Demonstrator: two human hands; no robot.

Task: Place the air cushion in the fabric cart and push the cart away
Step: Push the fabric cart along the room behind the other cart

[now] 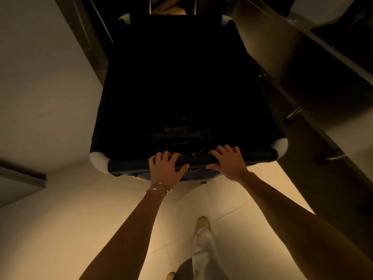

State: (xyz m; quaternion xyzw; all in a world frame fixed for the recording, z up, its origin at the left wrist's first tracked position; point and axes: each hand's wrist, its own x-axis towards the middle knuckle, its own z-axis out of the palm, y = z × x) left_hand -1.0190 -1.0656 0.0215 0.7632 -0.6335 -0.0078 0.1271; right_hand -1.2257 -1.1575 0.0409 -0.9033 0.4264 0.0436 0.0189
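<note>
A dark fabric cart [260, 156] with white corner caps fills the middle of the dim head view. My left hand [166, 168], with thin bangles on the wrist, grips the cart's padded near rail left of centre. My right hand [228, 161] grips the same rail just to the right. The cart's inside is almost black; a faint shiny shape [177, 134] shows near the close wall, and I cannot tell if it is the air cushion.
A pale wall [44, 93] runs along the left, with a dark door frame [88, 37] ahead. On the right stand dark cabinets with metal handles [294, 112]. Pale floor tiles [181, 225] lie underfoot, with my white trouser leg and shoe [203, 223] below the cart.
</note>
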